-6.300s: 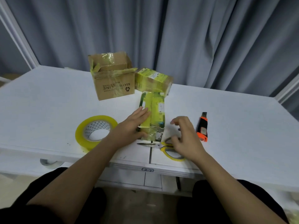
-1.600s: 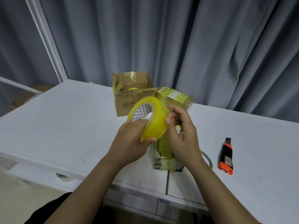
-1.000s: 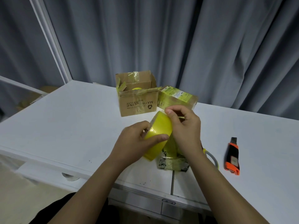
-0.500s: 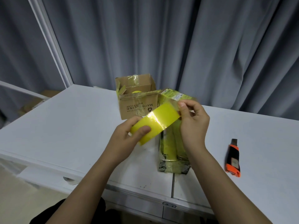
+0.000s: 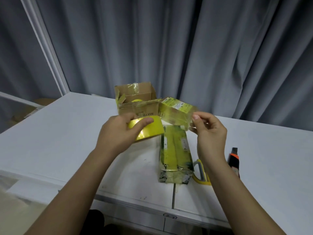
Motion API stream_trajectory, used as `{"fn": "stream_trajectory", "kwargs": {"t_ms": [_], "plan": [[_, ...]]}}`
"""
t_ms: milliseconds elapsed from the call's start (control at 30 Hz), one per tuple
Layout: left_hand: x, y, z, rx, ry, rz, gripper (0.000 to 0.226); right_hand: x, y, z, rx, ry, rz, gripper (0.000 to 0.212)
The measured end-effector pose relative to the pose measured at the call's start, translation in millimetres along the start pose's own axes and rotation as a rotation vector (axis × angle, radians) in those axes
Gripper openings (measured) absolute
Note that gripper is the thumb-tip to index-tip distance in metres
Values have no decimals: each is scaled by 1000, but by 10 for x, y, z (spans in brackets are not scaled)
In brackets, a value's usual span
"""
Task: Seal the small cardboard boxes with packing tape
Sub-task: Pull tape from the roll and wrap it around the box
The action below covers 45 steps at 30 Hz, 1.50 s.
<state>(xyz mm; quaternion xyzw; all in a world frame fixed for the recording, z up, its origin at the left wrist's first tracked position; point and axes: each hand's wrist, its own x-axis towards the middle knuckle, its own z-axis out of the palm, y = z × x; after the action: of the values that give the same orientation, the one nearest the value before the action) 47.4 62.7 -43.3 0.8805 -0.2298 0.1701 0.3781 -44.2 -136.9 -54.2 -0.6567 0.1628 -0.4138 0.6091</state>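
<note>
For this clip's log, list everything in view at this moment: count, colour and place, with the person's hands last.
Roll of yellow packing tape: one, yellow, held above the table, a clear strip pulled off it.
Long tape-wrapped cardboard box: one, yellow-green, lying at the table's front centre.
Open brown cardboard box: one, brown, at the back.
Small taped box: one, yellow-green, right of the brown box.
Scissors: one, yellow-handled, right of the long box.
Utility knife: one, orange and black, far right.
White table: one.
Grey curtain: behind.
Left hand: grips the roll.
Right hand: pinches the strip's end.
</note>
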Motion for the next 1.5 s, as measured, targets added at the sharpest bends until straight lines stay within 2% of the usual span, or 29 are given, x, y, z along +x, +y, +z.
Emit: {"fn": "stream_trajectory", "kwargs": {"t_ms": [167, 367, 433, 500, 600, 733, 867, 933, 1100, 1200, 1267, 1400, 1500], "plan": [[-137, -123, 177, -32, -72, 22, 79, -3, 105, -41, 18, -75, 181, 10], [-192, -284, 151, 33, -158, -40, 55, -82, 213, 2, -24, -161, 257, 7], [-223, -322, 125, -2, -254, -73, 55, -106, 244, 23, -22, -168, 296, 6], [-248, -354, 139, -19, -414, -110, 61, -122, 279, 46, -32, -158, 322, 10], [-286, -388, 220, 44, -566, -120, 64, -143, 324, 60, -64, -149, 324, 14], [-274, -516, 231, 39, -527, -50, 57, -154, 353, 48, -51, -146, 337, 10], [-282, -649, 229, -294, -462, -99, 48, -162, 343, 68, 0, -154, 339, 8], [-319, -644, 283, -317, -420, -72, 44, -171, 334, 88, 27, -156, 336, 8], [-347, -495, 350, -195, -282, 6, 55, -169, 274, 100, 25, -185, 293, 14], [-302, -337, 243, -8, -132, 166, 66, -118, 214, 22, 0, -159, 224, 14], [-263, -259, 149, 61, -91, 289, 70, -94, 198, -41, 10, -100, 215, 12], [-230, -200, 75, 171, -151, 367, 71, -86, 202, -129, 67, -31, 300, 9], [-243, -245, 129, 315, -265, 465, 58, -28, 182, -271, 43, 53, 258, 10]]}}
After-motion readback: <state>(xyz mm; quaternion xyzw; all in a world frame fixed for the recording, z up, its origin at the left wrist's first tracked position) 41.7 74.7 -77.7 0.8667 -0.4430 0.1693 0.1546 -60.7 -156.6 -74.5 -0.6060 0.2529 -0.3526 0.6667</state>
